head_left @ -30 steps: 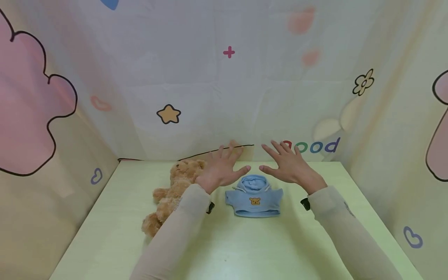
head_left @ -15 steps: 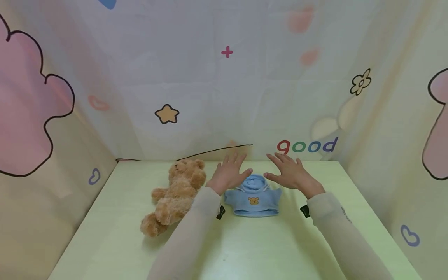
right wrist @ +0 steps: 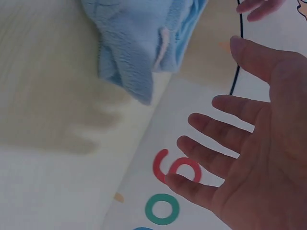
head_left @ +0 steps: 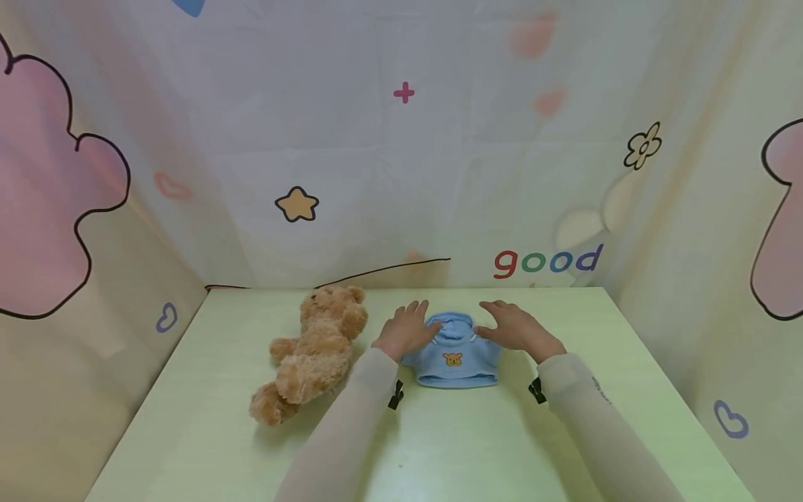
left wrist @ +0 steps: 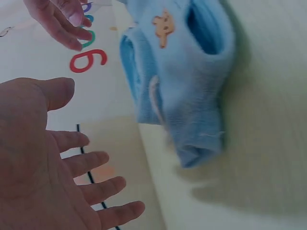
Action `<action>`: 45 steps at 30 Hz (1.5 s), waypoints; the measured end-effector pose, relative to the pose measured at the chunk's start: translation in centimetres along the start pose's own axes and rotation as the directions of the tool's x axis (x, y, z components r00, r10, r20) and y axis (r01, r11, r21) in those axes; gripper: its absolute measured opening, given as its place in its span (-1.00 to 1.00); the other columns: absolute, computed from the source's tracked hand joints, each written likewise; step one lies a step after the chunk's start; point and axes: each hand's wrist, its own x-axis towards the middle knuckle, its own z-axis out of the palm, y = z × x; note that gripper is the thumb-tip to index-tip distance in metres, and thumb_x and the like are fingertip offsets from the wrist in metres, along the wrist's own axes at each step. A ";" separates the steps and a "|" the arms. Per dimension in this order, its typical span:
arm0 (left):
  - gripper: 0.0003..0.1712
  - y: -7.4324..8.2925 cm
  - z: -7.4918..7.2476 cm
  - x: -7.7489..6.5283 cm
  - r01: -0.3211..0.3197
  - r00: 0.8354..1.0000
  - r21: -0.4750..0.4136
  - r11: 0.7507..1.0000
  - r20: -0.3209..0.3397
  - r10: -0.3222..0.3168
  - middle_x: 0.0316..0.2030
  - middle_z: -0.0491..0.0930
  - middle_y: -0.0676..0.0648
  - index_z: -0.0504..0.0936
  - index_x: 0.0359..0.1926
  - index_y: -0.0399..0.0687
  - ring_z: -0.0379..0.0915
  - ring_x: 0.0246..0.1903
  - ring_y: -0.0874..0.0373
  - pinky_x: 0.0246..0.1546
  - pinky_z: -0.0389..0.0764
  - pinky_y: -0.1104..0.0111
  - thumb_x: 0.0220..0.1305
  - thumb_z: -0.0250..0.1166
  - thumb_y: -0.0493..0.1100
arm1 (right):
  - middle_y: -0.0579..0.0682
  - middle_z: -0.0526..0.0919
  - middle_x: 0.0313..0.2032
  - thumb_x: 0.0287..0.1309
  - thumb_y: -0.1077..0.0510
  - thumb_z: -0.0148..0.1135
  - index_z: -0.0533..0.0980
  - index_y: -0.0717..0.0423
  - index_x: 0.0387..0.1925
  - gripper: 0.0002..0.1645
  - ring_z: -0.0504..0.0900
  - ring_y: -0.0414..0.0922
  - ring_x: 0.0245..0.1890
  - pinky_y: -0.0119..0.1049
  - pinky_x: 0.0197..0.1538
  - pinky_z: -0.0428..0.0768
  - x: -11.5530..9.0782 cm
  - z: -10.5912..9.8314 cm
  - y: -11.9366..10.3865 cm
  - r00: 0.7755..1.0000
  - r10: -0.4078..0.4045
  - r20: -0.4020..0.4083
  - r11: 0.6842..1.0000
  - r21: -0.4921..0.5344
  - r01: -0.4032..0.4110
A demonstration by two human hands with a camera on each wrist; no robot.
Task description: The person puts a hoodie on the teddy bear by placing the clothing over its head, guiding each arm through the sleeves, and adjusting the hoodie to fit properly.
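A small blue doll hoodie (head_left: pixel 453 369) with a bear-face patch and white drawstrings lies flat on the table, hood toward the back. My left hand (head_left: pixel 406 332) hovers over its left shoulder, fingers spread and holding nothing. Over the opposite shoulder is my right hand (head_left: pixel 517 330), its fingers also straight and apart. In the left wrist view the left palm (left wrist: pixel 29 158) faces the hoodie (left wrist: pixel 187 76) with a gap between them. The right wrist view has the right palm (right wrist: pixel 259 163) beside the sleeve, apart from it.
A brown teddy bear (head_left: pixel 316 348) lies on its back to the left of the hoodie. The pale green table (head_left: pixel 439 446) meets a printed cloth backdrop (head_left: pixel 351 125) at the back and on both sides.
Both hands have come down and nearer from the back of the table toward the hoodie's shoulders. The left hand has moved off the teddy bear's side, uncovering it. Hoodie and bear stay put.
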 end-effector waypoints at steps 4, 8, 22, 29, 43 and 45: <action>-0.24 -1.0 1.2 0.1 0.018 1.000 0.024 1.000 0.024 -0.018 0.49 0.14 -0.14 0.10 0.52 -0.06 0.09 0.45 -0.17 0.33 0.33 -0.05 0.48 -0.03 0.20 | 0.32 0.39 0.32 0.31 -0.12 0.18 0.33 0.24 0.36 -0.25 0.35 0.30 0.33 0.23 0.32 0.34 0.0 0.7 0.1 1.000 0.022 0.019 1.000 0.007 -0.023; -0.32 -1.6 2.0 0.2 0.009 1.000 0.049 0.999 0.004 -0.009 0.40 0.30 -0.19 0.30 0.43 -0.12 0.24 0.36 -0.19 0.22 0.44 -0.05 0.46 0.03 0.16 | 0.32 0.47 0.25 0.29 -0.08 0.21 0.37 0.26 0.33 -0.28 0.42 0.28 0.27 0.20 0.28 0.40 0.1 1.3 0.0 0.998 0.060 0.033 0.998 0.022 -0.061; -0.57 -2.6 2.7 0.2 0.041 0.996 0.029 0.999 -0.082 -0.038 0.00 0.61 -0.18 0.58 0.09 -0.16 0.57 -0.06 -0.10 -0.14 0.60 0.03 0.37 0.19 0.02 | 0.15 0.69 -0.04 0.26 0.01 0.26 0.58 0.24 0.03 -0.56 0.65 0.00 -0.15 0.01 0.01 0.61 1.0 3.1 0.4 0.998 0.064 0.029 0.998 0.022 -0.064; -0.68 -2.9 3.2 0.4 0.066 0.996 0.007 0.998 -0.059 -0.065 -0.19 0.66 -0.10 0.60 -0.12 -0.13 0.55 -0.29 0.03 -0.29 0.55 0.12 0.26 0.33 0.00 | 0.07 0.69 -0.21 0.22 0.05 0.30 0.60 0.20 -0.15 -0.70 0.55 -0.08 -0.33 -0.13 -0.16 0.58 1.3 4.0 0.7 0.996 0.083 0.028 0.996 0.024 -0.083; -0.63 -2.8 3.7 0.6 0.042 0.997 -0.074 0.996 -0.069 -0.047 -0.07 0.66 -0.14 0.60 0.05 -0.17 0.53 -0.25 0.02 -0.22 0.55 0.12 0.37 0.15 -0.04 | 0.08 0.62 -0.27 0.33 0.08 0.18 0.51 0.22 -0.11 -0.73 0.50 -0.07 -0.35 -0.17 -0.20 0.53 0.9 3.6 0.8 0.999 0.050 -0.010 0.997 0.056 -0.049; -0.64 -2.6 3.5 0.7 0.023 0.996 -0.125 0.992 -0.085 -0.034 -0.10 0.65 -0.16 0.57 0.04 -0.20 0.49 -0.31 0.03 -0.27 0.53 0.15 0.37 0.14 -0.06 | 0.11 0.63 -0.24 0.33 0.09 0.17 0.50 0.24 -0.06 -0.70 0.51 -0.06 -0.34 -0.17 -0.21 0.53 0.9 3.3 0.8 0.998 0.052 -0.026 0.997 0.066 -0.050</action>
